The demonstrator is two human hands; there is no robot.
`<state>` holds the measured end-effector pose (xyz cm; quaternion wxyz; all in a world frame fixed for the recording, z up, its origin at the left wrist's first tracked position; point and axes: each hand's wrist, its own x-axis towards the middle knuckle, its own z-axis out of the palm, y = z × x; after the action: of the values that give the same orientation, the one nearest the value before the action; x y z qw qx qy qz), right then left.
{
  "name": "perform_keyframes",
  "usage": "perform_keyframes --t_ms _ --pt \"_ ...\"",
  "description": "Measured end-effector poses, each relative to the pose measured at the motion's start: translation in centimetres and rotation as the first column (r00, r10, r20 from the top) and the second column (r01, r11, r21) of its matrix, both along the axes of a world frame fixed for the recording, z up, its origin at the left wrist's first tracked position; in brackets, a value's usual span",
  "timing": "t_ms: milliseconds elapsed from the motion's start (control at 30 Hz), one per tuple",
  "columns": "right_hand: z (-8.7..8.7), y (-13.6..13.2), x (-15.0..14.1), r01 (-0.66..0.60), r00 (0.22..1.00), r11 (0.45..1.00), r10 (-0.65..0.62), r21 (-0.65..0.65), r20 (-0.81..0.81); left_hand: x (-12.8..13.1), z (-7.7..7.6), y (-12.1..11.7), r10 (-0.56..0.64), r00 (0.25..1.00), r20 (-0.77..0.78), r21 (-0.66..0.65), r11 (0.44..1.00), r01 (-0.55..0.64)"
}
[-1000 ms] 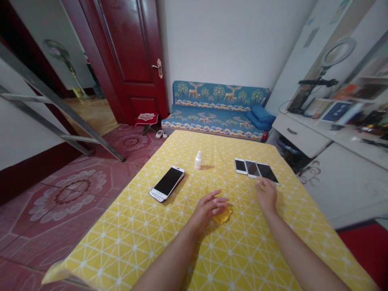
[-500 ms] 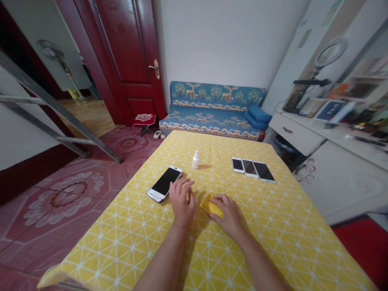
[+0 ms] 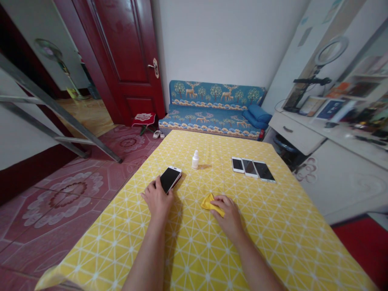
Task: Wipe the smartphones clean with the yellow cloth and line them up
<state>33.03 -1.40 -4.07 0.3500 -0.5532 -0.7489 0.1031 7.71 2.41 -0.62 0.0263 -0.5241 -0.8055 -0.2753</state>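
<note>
My left hand [image 3: 158,198] is closed over the near end of a white smartphone [image 3: 170,179], its fingers around the edges and covering the lower part. The black screen faces up, and a dark reddish edge shows beneath the phone on its right side. In my right hand [image 3: 228,212] a folded yellow cloth [image 3: 208,202] is pinched between thumb and fingers, low over the table. Beyond both hands a small white bottle [image 3: 195,161] stands upright.
Three smartphones [image 3: 250,168] lie side by side at the table's right. A yellow patterned tablecloth [image 3: 209,258] covers the table. Behind it is a blue sofa [image 3: 209,115]; a white cabinet [image 3: 330,173] stands to the right, and a metal ladder [image 3: 60,109] leans at the left.
My left hand has moved left from beside the phone onto its near end and taken hold of it. The cloth in my right hand has shifted only slightly.
</note>
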Motion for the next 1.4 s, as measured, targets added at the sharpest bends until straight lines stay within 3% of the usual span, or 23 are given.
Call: perform_keyframes --t_ms 400,633,733,800,900,1000,1067,1133,1233,1267,1333,1400 --pt "0.0 0.1 -0.1 0.011 0.998 1.000 -0.013 -0.029 -0.066 -1.3 0.4 0.6 0.040 0.962 0.271 0.055 0.997 -0.057" --pt "0.1 0.1 0.0 -0.001 0.996 0.999 -0.002 -0.037 -0.086 0.1 0.0 0.2 0.037 0.997 0.074 0.255 0.965 -0.055" --pt "0.1 0.0 0.0 -0.006 0.995 0.999 0.003 -0.032 -0.099 0.4 -0.1 0.2 -0.012 0.994 0.105 0.372 0.928 -0.028" --pt "0.2 0.0 0.0 -0.011 0.994 1.000 0.008 -0.028 -0.112 0.5 -0.1 0.3 -0.076 0.979 0.191 0.486 0.874 -0.027" --pt "0.3 0.1 0.0 -0.024 0.987 1.000 0.021 -0.018 -0.160 0.6 -0.3 0.5 -0.239 0.900 0.365 0.613 0.789 -0.039" --pt "0.4 0.0 0.1 -0.037 0.956 0.999 0.025 -0.036 -0.292 1.5 -0.3 0.5 -0.398 0.749 0.529 0.631 0.775 -0.033" --pt "0.4 -0.1 0.2 0.000 0.902 0.997 -0.035 -0.081 -0.431 2.7 0.0 0.2 -0.487 0.571 0.661 0.602 0.798 -0.017" --pt "0.4 -0.1 0.4 0.074 0.799 0.986 -0.149 -0.151 -0.583 4.1 0.3 -0.2 -0.541 0.254 0.802 0.557 0.830 0.011" --pt "0.5 0.0 0.9 0.125 0.581 0.957 -0.284 -0.262 -0.762 6.2 0.7 -1.0 -0.410 -0.261 0.874 0.460 0.872 0.169" --pt "0.5 0.1 1.1 0.123 0.503 0.951 -0.306 -0.284 -0.808 6.7 0.8 -1.2 -0.358 -0.375 0.855 0.449 0.873 0.191" --pt "0.5 0.4 1.6 0.112 0.347 0.948 -0.319 -0.299 -0.882 7.7 0.7 -1.2 -0.283 -0.496 0.821 0.438 0.869 0.229" --pt "0.5 0.8 2.1 0.109 0.181 0.946 -0.320 -0.305 -0.930 8.4 0.5 -0.8 -0.250 -0.514 0.820 0.435 0.858 0.275"
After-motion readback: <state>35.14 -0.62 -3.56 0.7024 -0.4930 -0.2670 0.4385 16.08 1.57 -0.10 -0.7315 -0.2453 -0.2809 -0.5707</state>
